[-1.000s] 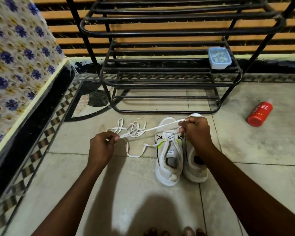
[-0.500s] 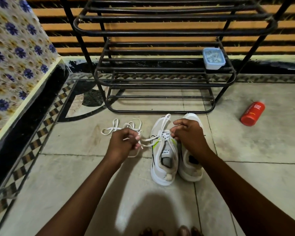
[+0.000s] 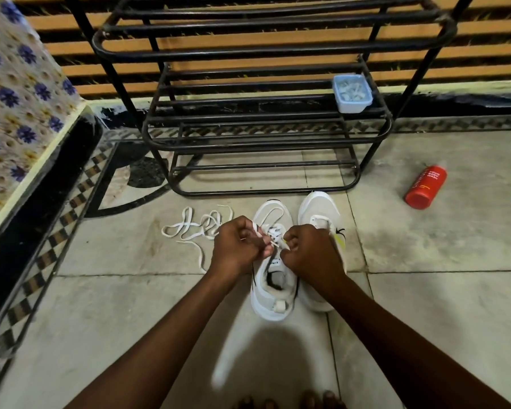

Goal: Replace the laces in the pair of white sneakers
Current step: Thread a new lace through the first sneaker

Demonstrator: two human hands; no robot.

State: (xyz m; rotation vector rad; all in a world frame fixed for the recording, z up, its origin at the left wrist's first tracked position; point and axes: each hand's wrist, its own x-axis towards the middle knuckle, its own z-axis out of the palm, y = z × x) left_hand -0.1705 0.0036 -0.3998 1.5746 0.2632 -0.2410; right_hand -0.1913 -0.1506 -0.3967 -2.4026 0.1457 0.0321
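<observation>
Two white sneakers stand side by side on the tiled floor, toes pointing away from me. Over the eyelets of the left sneaker both hands work close together. My left hand pinches a white lace whose loose length lies in loops on the floor to the left. My right hand is closed on the lace end at the shoe's tongue and partly hides the right sneaker, which shows a yellow-green side accent.
A black metal shoe rack stands just beyond the sneakers, with a small blue plastic box on a shelf. A red bottle lies on the floor at right. A floral-covered ledge runs along the left. My toes show at the bottom.
My left hand has come in from the left, where it held the lace stretched out, to meet my right hand over the left sneaker. The lace has gone slack.
</observation>
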